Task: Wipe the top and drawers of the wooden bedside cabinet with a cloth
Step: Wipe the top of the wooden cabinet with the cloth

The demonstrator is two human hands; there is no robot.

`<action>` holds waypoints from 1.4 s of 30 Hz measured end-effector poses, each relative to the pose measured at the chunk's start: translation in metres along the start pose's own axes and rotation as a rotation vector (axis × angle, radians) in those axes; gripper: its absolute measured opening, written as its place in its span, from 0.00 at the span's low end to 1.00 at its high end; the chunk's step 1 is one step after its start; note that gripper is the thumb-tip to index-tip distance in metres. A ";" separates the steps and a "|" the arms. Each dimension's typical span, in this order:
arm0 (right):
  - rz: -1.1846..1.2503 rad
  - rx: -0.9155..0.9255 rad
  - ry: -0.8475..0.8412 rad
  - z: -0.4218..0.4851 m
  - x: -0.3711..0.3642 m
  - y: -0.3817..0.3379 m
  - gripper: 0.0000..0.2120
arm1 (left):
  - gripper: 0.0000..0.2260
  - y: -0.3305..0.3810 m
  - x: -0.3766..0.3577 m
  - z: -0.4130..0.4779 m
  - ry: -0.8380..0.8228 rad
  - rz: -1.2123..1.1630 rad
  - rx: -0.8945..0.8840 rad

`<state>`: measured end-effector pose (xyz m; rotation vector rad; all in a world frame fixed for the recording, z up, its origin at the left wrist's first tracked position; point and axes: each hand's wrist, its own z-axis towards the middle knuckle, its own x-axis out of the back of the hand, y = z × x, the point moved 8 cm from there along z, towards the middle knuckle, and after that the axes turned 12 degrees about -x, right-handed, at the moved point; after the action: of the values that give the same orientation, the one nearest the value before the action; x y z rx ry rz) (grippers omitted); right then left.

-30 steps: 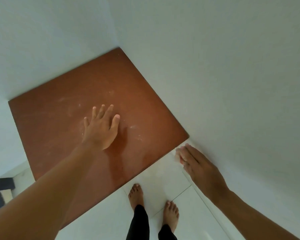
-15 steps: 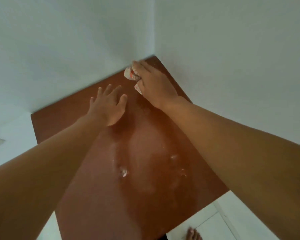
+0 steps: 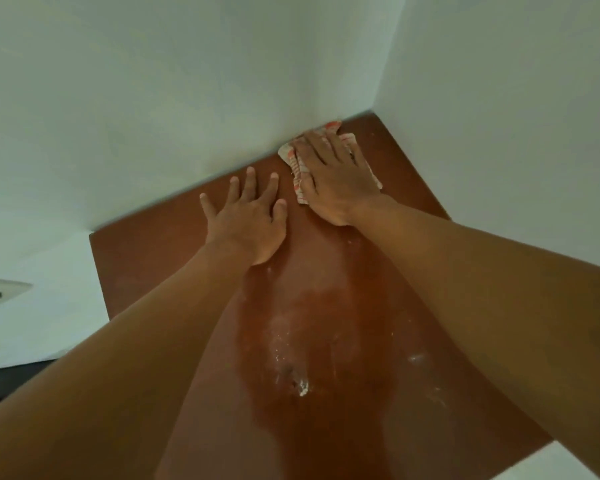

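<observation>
The reddish-brown wooden top of the bedside cabinet [image 3: 406, 216] fills the lower middle of the head view, with pale dusty smears and specks on it. My right hand [image 3: 333, 178] lies flat on a white cloth with orange-red stripes [image 3: 297, 164], pressing it onto the top near the far corner, against the wall. My left hand [image 3: 248, 220] rests flat on the wood just left of the cloth, fingers spread, holding nothing. The drawers are out of sight.
Two pale walls [image 3: 187, 81] meet in a corner right behind the cabinet. A white object [image 3: 0, 292] juts in at the left edge. A dark object [image 3: 11, 379] lies low on the left. White floor [image 3: 568, 462] shows at the bottom right.
My right hand came up from beside the cabinet onto the top with the cloth and now presses it flat near the far corner. My left hand stays flat on the wood.
</observation>
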<state>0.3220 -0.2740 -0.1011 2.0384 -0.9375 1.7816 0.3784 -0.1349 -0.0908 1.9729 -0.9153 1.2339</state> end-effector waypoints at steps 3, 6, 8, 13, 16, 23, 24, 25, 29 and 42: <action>-0.007 0.004 -0.011 -0.013 -0.003 0.000 0.29 | 0.26 0.000 0.002 0.000 -0.040 -0.004 0.014; -0.027 0.035 0.011 -0.039 -0.006 0.004 0.31 | 0.27 0.001 0.002 0.002 -0.070 -0.003 0.027; -0.038 0.045 0.017 -0.061 -0.010 0.010 0.31 | 0.27 0.003 0.003 0.002 -0.093 0.003 0.054; -0.011 0.054 0.013 -0.135 -0.023 0.031 0.31 | 0.30 0.031 0.001 -0.016 -0.109 0.001 0.077; 0.019 0.073 0.007 -0.182 -0.031 0.047 0.30 | 0.29 0.066 -0.015 -0.053 -0.003 -0.035 -0.020; 0.053 0.105 0.048 -0.305 -0.046 0.084 0.28 | 0.27 0.115 -0.053 -0.146 0.117 -0.202 -0.096; 0.048 0.111 0.069 -0.323 -0.048 0.089 0.28 | 0.27 0.121 -0.056 -0.160 0.120 -0.207 -0.096; 0.042 0.120 0.082 -0.341 -0.049 0.095 0.28 | 0.27 0.126 -0.059 -0.172 0.121 -0.217 -0.093; 0.029 0.188 0.129 -0.408 -0.051 0.115 0.33 | 0.27 0.147 -0.074 -0.219 0.119 -0.259 -0.078; 0.258 0.211 0.104 -0.525 -0.065 0.160 0.34 | 0.26 0.138 -0.099 -0.273 0.155 -0.284 -0.086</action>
<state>-0.1894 -0.0638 -0.0894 1.9953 -1.0618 2.1831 0.1023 0.0271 -0.0627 1.8363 -0.5789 1.1454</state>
